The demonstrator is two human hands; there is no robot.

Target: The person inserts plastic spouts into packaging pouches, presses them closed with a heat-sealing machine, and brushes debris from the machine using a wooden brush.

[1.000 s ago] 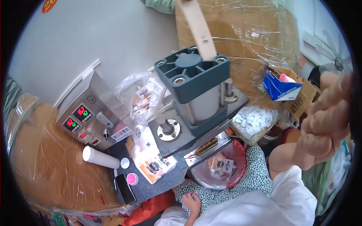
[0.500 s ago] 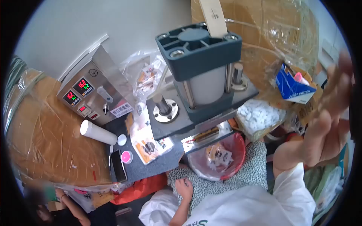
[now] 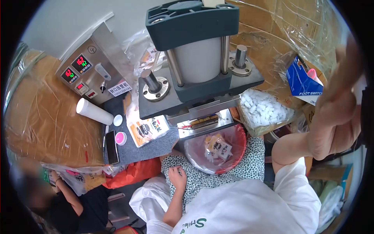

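Cardboard [image 3: 265, 45] backs the press [image 3: 196, 58], with left hand [image 3: 177, 178] loosely closed and right hand [image 3: 336, 130] unclear.

I see the left hand [image 3: 177, 178] resting on the spotted cloth [image 3: 250, 158] near the red bin [image 3: 242, 148], while the right hand [image 3: 336, 126] is raised close to my camera. On the bench [image 3: 163, 146], I make out 1 dark phone [image 3: 112, 147] just beside 1 pink-topped jar [image 3: 120, 138].
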